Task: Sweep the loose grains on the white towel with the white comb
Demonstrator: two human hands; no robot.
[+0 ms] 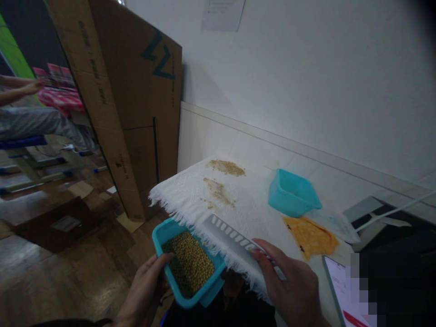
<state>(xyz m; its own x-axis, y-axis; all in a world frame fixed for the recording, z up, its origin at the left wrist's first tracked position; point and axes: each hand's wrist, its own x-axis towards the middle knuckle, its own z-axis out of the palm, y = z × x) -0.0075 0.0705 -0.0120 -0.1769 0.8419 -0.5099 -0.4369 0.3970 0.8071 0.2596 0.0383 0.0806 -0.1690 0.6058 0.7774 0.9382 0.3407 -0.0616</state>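
My left hand (146, 286) is closed on the rim of a turquoise plastic bin (181, 300), thumb over the edge. The bin is part filled with yellow-green soybeans (192, 259) and sits tilted just below the fringed front edge of a white tablecloth (252, 195). In my right hand (289, 281) is a long grey plastic piece with a row of slots (231, 236), lying along the cloth's edge beside the bin. Further back on the cloth are two scattered patches: tan beans (227, 167) and beans with fine crumbs (218, 191).
A second turquoise bin (293, 193) stands at the back right, near an orange cloth or bag (311, 238) and a phone (337, 281). A large cardboard box (143, 100) rises at the left. Beyond it sits another person (30, 118). A white wall (306, 68) backs the table.
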